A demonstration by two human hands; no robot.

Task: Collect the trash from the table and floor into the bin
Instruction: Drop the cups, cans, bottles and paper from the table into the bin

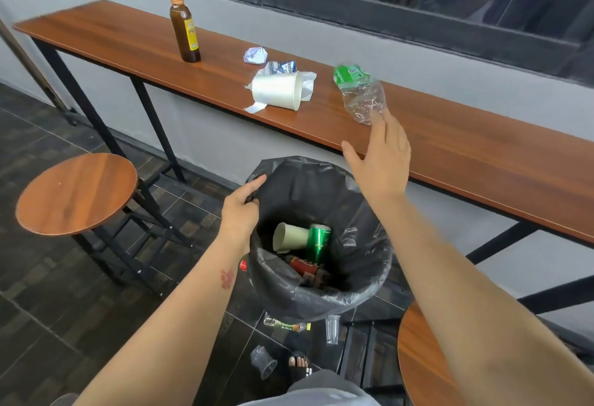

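Reaching for a crushed plastic bottle lying on the bench, we spread our right hand, fingers apart and empty, its fingertips just touching the bottle's clear lower end. It looks light, thin and springy, likely to skid or crackle; the crumpled middle below the green label seems the surest hold. Our left hand pinches the black liner of the bin below. A tipped paper cup waits nearby.
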